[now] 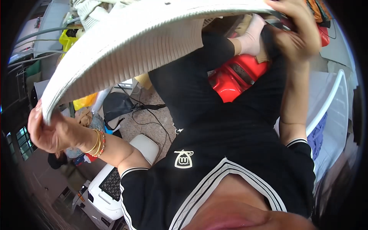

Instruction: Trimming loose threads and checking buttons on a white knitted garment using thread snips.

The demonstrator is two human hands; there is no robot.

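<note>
garment: white ribbed knit (pixel 126 46), soft, light, floppy
left hand (pixel 48 132): grip closed on its hem corner
right hand (pixel 297 28): grip pinching the opposite edge

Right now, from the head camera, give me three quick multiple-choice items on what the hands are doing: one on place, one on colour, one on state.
1. Where is the left hand on the ribbed garment?
A. At its lower left edge
B. At its middle
C. Off it altogether

2. What colour is the ribbed garment?
A. Red
B. White
C. Blue

3. How is the garment held?
A. Folded flat on a table
B. Crumpled in one hand
C. Stretched out in the air between both hands

Answers:
1. A, the left hand's fingers close over the edge at the picture's left side.
2. B, the ribbed knit is white; the red thing behind it is a hard plastic item.
3. C, the left hand grips one end and the right hand the other, near the top right, with the cloth spanning between them.
</note>
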